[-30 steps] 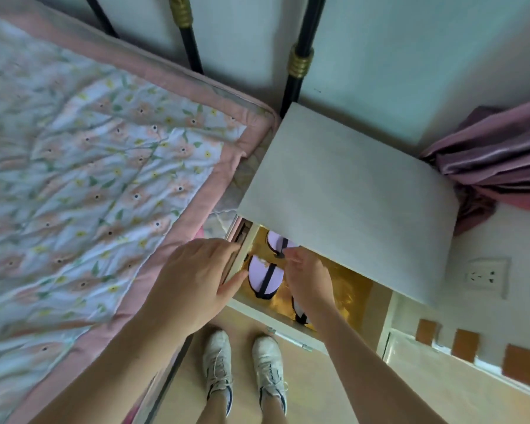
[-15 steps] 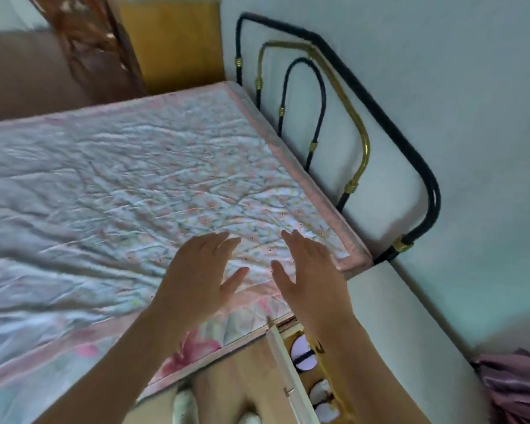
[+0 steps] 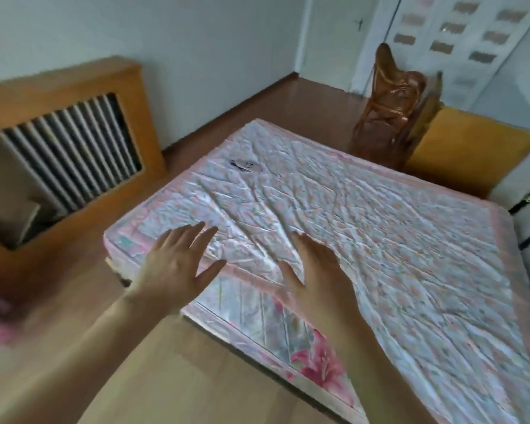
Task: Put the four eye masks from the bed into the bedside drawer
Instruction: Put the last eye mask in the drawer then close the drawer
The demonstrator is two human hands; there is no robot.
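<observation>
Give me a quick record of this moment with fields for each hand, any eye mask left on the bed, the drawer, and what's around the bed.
left hand: open, fingers spread, holding nothing, over the near edge of the bed
right hand: open, empty, above the quilt
eye mask: one, lying on the far part of the quilt, beyond both hands
drawer: out of view
surroundings: wooden radiator cover to the left, wicker chair beyond the bed

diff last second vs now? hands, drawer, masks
View swung from the open drawer, masks inside, across to the bed; drawer now out of frame. Both hands left the drawer: left hand and right hand hover open, empty, over the quilt. One eye mask lies far across. Hands stayed empty.
</observation>
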